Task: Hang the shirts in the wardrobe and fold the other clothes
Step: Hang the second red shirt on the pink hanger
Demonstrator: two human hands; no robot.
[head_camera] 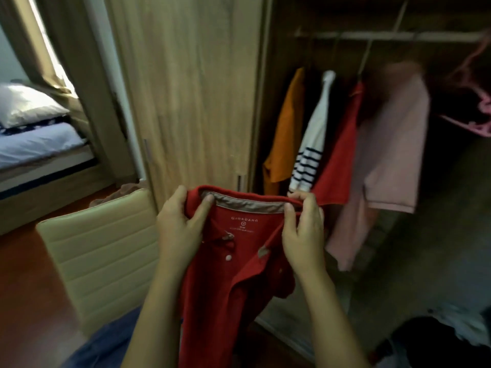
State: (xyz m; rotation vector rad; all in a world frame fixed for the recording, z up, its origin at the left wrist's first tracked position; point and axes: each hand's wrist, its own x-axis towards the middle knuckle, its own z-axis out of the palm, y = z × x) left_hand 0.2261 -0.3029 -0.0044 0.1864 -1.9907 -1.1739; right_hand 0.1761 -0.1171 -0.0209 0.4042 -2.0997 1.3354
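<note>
A red polo shirt (228, 282) hangs in front of me, collar up, its grey inner band and label showing. My left hand (180, 229) grips the collar's left end, thumb inside. My right hand (303, 229) pinches the collar's right end. Behind it the wardrobe (345, 49) stands open. On its rail (385, 35) hang an orange shirt (287, 128), a white shirt with navy stripes (313, 134), a red shirt (342, 150) and a pink shirt (393, 144).
Empty pink hangers (478, 112) dangle at the rail's right end. A cream padded chair (106, 256) stands at my left with blue denim (106, 341) below it. A closed wardrobe door (191, 88) fills the middle. A bed (34, 144) lies far left. Dark clothes (438, 338) lie at the lower right.
</note>
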